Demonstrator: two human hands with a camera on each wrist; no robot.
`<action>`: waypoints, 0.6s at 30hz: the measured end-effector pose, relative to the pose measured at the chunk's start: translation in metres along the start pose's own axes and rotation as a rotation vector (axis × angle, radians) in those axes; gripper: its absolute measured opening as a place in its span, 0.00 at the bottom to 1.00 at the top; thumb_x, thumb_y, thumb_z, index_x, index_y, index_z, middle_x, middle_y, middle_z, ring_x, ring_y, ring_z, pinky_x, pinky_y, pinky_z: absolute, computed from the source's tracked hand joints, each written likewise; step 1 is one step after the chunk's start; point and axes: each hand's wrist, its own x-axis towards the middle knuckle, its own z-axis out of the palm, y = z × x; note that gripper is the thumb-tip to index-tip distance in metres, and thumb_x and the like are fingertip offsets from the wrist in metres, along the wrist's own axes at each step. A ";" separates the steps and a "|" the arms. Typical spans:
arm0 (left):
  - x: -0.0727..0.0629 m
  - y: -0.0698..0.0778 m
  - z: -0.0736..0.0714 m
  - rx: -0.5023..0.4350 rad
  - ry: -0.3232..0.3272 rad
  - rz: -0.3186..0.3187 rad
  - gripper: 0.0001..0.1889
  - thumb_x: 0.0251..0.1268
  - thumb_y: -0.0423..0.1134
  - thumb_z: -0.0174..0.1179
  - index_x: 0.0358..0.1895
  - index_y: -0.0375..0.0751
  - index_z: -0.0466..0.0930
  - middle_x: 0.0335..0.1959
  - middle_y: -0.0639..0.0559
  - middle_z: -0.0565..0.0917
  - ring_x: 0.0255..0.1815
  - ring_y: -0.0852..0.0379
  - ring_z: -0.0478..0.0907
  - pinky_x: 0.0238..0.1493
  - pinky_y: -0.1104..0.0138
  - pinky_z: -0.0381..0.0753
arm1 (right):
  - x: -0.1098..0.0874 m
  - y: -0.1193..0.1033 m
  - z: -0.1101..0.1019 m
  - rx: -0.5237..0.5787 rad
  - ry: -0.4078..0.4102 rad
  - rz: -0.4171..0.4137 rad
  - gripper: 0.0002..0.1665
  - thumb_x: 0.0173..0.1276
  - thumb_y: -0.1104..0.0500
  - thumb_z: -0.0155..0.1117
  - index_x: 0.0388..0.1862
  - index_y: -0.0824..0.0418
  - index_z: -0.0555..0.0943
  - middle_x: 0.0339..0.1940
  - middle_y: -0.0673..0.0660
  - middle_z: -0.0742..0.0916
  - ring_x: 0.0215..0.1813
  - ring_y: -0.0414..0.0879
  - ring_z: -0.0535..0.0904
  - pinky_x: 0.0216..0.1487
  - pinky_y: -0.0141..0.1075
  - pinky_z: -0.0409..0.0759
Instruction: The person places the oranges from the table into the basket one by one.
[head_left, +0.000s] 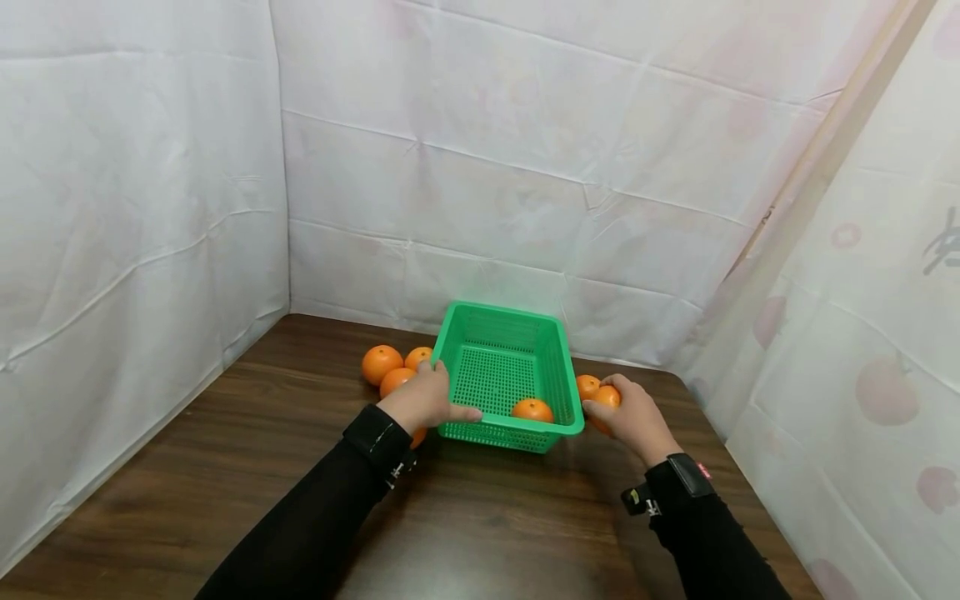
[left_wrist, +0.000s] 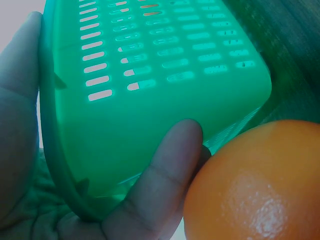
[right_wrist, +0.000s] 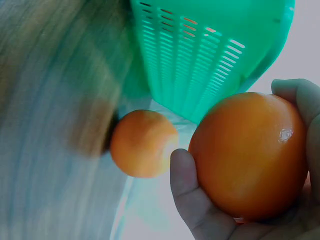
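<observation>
A green plastic basket (head_left: 561, 375) with slotted walls stands on the table, one orange (head_left: 532, 410) inside at its near right corner. My left hand (head_left: 423, 400) grips the basket's near left corner; the left wrist view has the rim (left_wrist: 47, 100) between its digits. Close beside that hand is a large orange (left_wrist: 260, 185). Just right of the basket, my right hand (head_left: 633, 417) holds an orange (right_wrist: 250, 155), fingers and thumb curled round it. Another orange (right_wrist: 144, 143) lies on the table beyond it, near the basket wall.
Several oranges (head_left: 381, 364) cluster left of the basket, some partly hidden by the left hand. The brown wooden table (head_left: 300, 417) meets white cloth (head_left: 450, 208) behind the basket and at both sides.
</observation>
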 end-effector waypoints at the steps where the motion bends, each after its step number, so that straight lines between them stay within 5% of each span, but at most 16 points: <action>1: 0.000 0.000 0.000 0.001 0.001 -0.002 0.69 0.59 0.77 0.66 0.87 0.33 0.41 0.87 0.26 0.44 0.49 0.45 0.85 0.49 0.57 0.87 | 0.000 -0.002 -0.001 -0.001 0.002 -0.006 0.31 0.78 0.43 0.67 0.68 0.61 0.75 0.55 0.65 0.85 0.43 0.50 0.82 0.40 0.40 0.81; 9: -0.001 0.000 0.001 -0.008 0.014 0.003 0.69 0.60 0.75 0.67 0.87 0.31 0.41 0.86 0.25 0.46 0.44 0.46 0.84 0.47 0.58 0.87 | 0.001 -0.014 -0.009 0.013 0.023 -0.013 0.26 0.77 0.45 0.65 0.65 0.59 0.77 0.52 0.65 0.84 0.38 0.51 0.81 0.35 0.40 0.81; 18: -0.002 0.000 0.000 -0.014 0.017 -0.001 0.68 0.60 0.75 0.67 0.87 0.32 0.41 0.86 0.25 0.45 0.50 0.44 0.84 0.52 0.55 0.87 | 0.009 -0.030 -0.013 -0.016 0.010 -0.104 0.28 0.78 0.45 0.68 0.67 0.60 0.76 0.53 0.63 0.84 0.40 0.51 0.80 0.37 0.42 0.80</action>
